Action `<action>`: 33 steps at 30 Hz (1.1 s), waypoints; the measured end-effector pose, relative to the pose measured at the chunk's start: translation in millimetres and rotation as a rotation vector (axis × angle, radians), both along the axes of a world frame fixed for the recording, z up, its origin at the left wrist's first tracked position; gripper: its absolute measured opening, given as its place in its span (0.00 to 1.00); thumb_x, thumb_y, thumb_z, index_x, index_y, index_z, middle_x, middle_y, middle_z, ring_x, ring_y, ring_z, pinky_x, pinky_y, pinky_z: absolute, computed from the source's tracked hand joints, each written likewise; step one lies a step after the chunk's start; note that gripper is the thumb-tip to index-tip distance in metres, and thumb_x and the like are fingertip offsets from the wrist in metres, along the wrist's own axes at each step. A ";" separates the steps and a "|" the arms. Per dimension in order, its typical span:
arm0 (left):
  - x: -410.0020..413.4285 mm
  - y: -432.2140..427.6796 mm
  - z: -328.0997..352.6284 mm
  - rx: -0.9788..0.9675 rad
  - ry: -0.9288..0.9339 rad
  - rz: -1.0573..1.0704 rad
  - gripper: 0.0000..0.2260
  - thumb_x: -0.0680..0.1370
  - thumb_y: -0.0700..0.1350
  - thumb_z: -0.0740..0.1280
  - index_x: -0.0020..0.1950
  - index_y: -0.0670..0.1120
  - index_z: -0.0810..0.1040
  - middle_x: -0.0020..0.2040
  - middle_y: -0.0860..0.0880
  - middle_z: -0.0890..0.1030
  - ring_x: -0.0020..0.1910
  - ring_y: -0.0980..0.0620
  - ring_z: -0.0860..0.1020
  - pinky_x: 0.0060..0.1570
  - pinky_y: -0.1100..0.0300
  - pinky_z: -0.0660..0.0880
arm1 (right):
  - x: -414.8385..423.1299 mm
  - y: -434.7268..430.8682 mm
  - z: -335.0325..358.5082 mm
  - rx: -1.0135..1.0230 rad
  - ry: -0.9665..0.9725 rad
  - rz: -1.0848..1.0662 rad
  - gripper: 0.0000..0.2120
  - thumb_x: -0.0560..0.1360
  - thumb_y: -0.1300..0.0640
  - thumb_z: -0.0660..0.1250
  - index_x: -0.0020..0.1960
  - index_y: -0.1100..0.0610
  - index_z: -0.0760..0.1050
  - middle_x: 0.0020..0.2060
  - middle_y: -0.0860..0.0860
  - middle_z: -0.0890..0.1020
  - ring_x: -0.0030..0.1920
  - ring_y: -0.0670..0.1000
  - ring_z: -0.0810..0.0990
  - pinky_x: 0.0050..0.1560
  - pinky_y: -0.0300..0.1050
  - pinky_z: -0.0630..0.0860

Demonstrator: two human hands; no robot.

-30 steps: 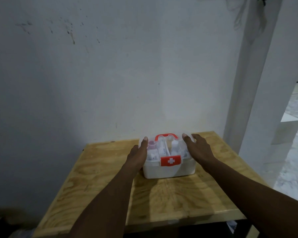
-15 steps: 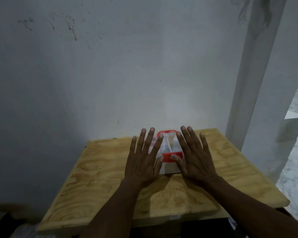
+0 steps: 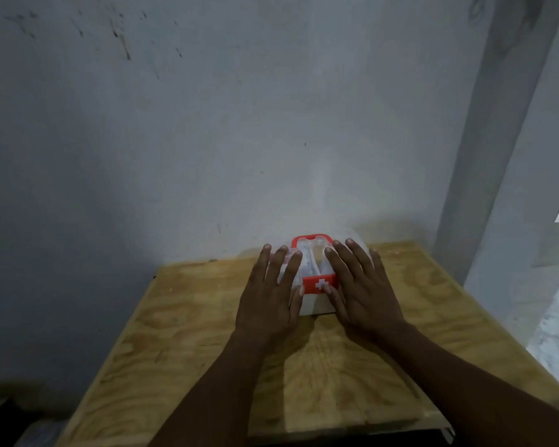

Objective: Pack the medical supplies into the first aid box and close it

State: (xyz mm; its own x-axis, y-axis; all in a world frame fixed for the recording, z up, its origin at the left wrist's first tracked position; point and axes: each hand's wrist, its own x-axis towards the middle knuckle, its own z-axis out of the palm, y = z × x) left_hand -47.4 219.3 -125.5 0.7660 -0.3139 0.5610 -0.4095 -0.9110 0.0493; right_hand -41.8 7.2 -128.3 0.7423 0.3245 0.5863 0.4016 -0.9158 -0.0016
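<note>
Stage: closing, nearly done | left hand [image 3: 268, 301], right hand [image 3: 362, 295]: fingers spread flat, gripping nothing | first aid box [image 3: 315, 290]: under both palms, on wooden table [image 3: 181, 333] | supplies visible inside, clear lid down | left: red latch [image 3: 320, 284], between thumbs, seemingly unconfirmed

Left and right of the first aid box [image 3: 315, 304] my plywood table [image 3: 181, 317] lies bare; behind it, the wall [image 3: 239, 156] blocks me.
</note>
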 end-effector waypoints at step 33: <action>74.0 8.6 193.0 0.172 0.521 0.216 0.35 0.80 0.53 0.64 0.82 0.55 0.49 0.81 0.45 0.59 0.78 0.40 0.62 0.74 0.40 0.64 | 72.1 18.5 201.4 -0.055 0.577 -0.045 0.31 0.79 0.50 0.61 0.79 0.52 0.55 0.77 0.54 0.63 0.74 0.56 0.65 0.72 0.51 0.65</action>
